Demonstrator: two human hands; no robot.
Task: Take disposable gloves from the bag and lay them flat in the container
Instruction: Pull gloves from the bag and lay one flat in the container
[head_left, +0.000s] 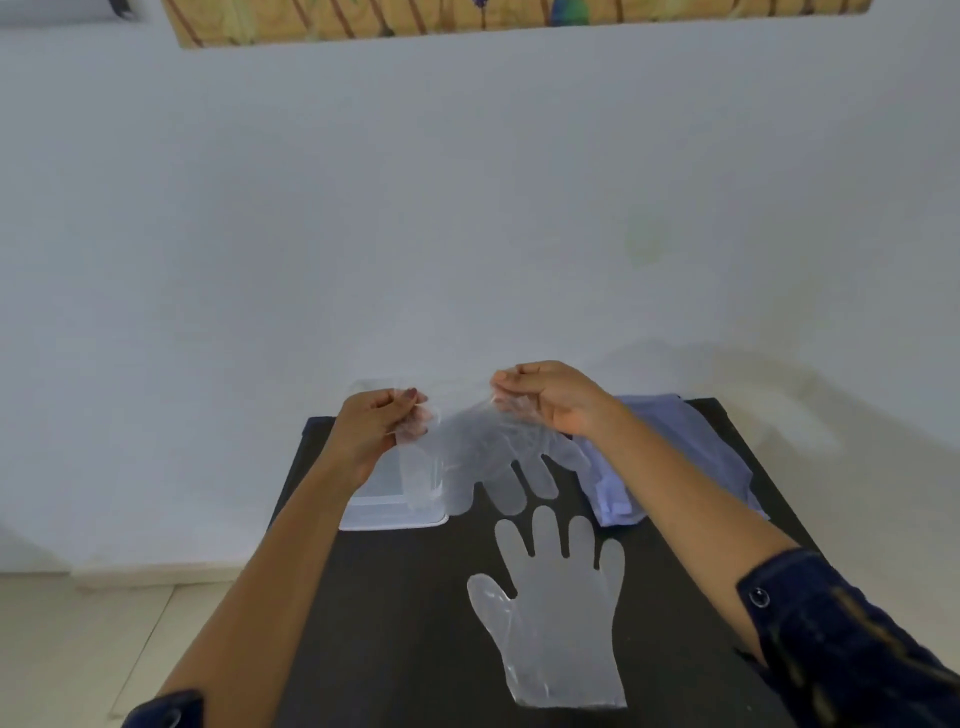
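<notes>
A clear disposable glove (493, 457) hangs in the air, fingers pointing down toward me. My left hand (374, 426) pinches its cuff at the left corner, and my right hand (545, 397) pinches the right corner. The glove hangs over the right edge of the clear container (387, 512), which stands at the back left of the black table (395, 623). A second clear glove (558, 613) lies flat on the table in front, fingers pointing away. The pale bluish bag (691, 441) lies at the back right, partly hidden by my right forearm.
The small black table stands against a white wall (467, 208). Beige floor (78, 649) shows to the left. A picture (467, 15) hangs high on the wall. My dark blue sleeves are pushed up past the forearms.
</notes>
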